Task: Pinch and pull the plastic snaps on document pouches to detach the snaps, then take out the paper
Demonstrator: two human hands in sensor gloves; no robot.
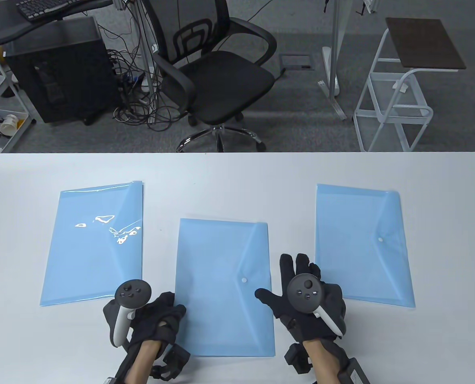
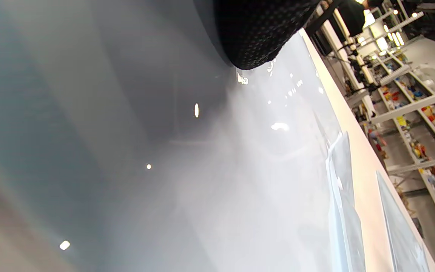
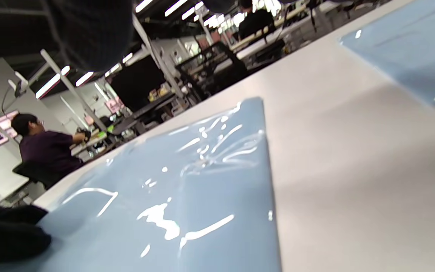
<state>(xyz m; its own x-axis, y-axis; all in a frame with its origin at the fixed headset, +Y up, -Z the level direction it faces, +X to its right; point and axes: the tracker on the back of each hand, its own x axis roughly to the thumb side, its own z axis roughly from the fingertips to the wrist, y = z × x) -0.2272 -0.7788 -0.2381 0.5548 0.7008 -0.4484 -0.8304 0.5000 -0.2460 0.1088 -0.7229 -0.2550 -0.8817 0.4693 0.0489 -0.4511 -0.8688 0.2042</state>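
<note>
Three blue document pouches lie flat on the white table (image 1: 237,172). The left pouch (image 1: 93,240) shows glare. The middle pouch (image 1: 223,286) has its white snap (image 1: 244,280) closed, and so does the right pouch (image 1: 363,244) with its snap (image 1: 380,239). My left hand (image 1: 173,314) rests at the middle pouch's left edge, fingers loosely curled and holding nothing. My right hand (image 1: 289,276) lies between the middle and right pouches with its fingers spread straight; its thumb (image 1: 263,295) reaches the middle pouch's right edge. The right wrist view shows the middle pouch (image 3: 187,196) close up.
Beyond the table's far edge stand a black office chair (image 1: 217,76), a black computer case (image 1: 57,68) with tangled cables, and a white side cart (image 1: 397,108). A seated person (image 3: 47,147) shows far off in the right wrist view.
</note>
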